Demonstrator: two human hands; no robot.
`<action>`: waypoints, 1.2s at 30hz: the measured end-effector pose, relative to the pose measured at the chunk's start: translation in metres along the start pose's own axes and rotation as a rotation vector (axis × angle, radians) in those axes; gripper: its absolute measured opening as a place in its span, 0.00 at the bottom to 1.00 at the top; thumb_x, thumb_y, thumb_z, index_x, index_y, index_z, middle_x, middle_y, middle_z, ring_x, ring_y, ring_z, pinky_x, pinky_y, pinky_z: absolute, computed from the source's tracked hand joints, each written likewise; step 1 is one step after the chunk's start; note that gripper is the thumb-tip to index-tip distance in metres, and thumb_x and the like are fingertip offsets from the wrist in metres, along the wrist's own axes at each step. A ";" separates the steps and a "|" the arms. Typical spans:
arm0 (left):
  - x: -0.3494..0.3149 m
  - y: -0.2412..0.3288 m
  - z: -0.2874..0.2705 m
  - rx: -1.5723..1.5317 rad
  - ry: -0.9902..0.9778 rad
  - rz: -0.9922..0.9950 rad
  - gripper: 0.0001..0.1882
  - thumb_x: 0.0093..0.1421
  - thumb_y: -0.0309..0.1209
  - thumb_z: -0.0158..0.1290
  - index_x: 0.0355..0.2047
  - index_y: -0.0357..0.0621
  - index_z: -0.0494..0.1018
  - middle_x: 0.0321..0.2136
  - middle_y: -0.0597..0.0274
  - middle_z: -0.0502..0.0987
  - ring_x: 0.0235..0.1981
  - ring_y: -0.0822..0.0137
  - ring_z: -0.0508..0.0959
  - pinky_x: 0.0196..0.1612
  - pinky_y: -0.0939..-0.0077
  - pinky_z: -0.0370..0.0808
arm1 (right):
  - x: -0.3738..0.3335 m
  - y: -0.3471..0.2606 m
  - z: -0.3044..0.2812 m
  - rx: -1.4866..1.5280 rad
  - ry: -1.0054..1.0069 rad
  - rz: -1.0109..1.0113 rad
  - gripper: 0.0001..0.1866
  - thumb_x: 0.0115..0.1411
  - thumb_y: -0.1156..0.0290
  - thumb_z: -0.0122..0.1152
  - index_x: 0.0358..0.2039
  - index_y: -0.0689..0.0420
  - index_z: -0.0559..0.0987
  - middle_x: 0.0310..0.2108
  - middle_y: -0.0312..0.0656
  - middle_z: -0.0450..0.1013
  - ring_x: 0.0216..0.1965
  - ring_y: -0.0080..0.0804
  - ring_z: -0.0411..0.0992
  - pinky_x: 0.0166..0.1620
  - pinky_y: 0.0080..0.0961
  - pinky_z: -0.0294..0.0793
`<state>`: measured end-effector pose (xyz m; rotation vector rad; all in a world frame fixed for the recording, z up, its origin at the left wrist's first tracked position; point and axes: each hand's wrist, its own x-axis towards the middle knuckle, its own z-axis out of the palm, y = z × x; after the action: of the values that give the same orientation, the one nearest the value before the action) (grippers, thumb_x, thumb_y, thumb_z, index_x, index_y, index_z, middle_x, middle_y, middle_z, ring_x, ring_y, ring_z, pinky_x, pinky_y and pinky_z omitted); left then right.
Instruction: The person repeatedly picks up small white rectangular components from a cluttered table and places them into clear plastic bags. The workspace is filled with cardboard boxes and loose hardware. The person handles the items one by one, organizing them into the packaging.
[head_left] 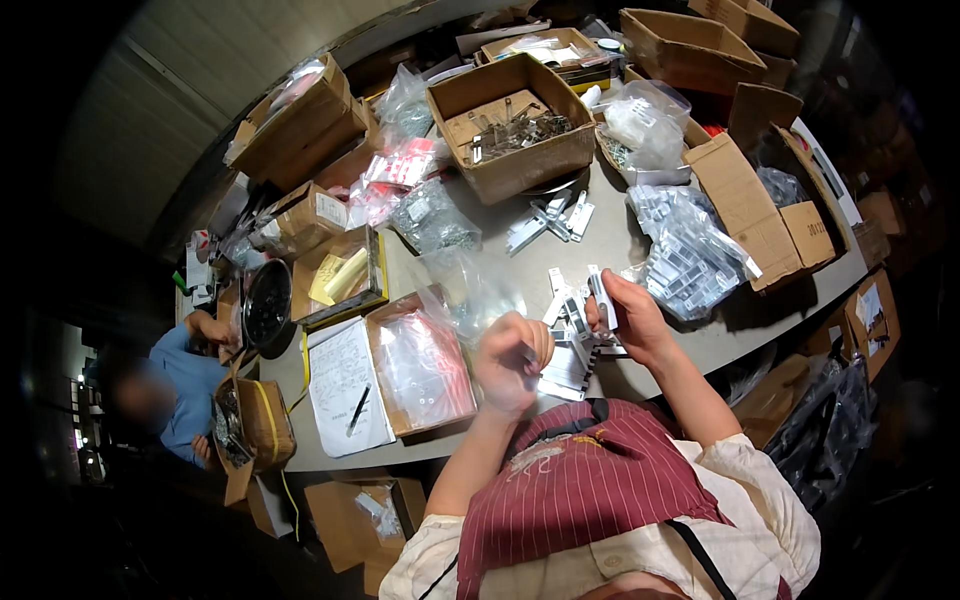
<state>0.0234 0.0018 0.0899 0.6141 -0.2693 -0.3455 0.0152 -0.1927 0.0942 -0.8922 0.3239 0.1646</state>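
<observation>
My right hand (pixel 642 318) is closed on a narrow white-and-metal fitting (pixel 601 299), held upright between thumb and fingers above the table's front edge. My left hand (pixel 512 362) is raised just left of it, fingers curled inward; whatever they may pinch is too small or hidden to make out. Beneath and between both hands lies a pile of similar white and grey fittings (pixel 568 371). A second small heap of fittings (pixel 551 222) rests farther back on the table. To the right of my right hand, a clear plastic bag (pixel 690 262) bulges with grey-white pieces.
An open carton (pixel 513 180) of metal parts stands at the back. Left lie a box of clear and pink bags (pixel 470 400), a written sheet (pixel 337 400) with a black pen (pixel 358 410), and a yellow-edged box (pixel 378 290). A person in blue (pixel 190 385) works at far left.
</observation>
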 end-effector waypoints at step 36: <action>0.061 0.112 -0.094 2.279 -0.019 0.459 0.07 0.56 0.34 0.56 0.27 0.44 0.77 0.22 0.52 0.78 0.24 0.51 0.77 0.28 0.55 0.74 | 0.155 0.001 -0.104 -1.708 -0.001 -0.437 0.14 0.53 0.61 0.62 0.32 0.58 0.84 0.28 0.53 0.78 0.33 0.56 0.76 0.39 0.45 0.75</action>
<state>0.1378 0.1110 0.0926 2.7052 -0.7711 0.6326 0.1385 -0.2726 -0.0200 -2.6171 -0.1151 -0.0068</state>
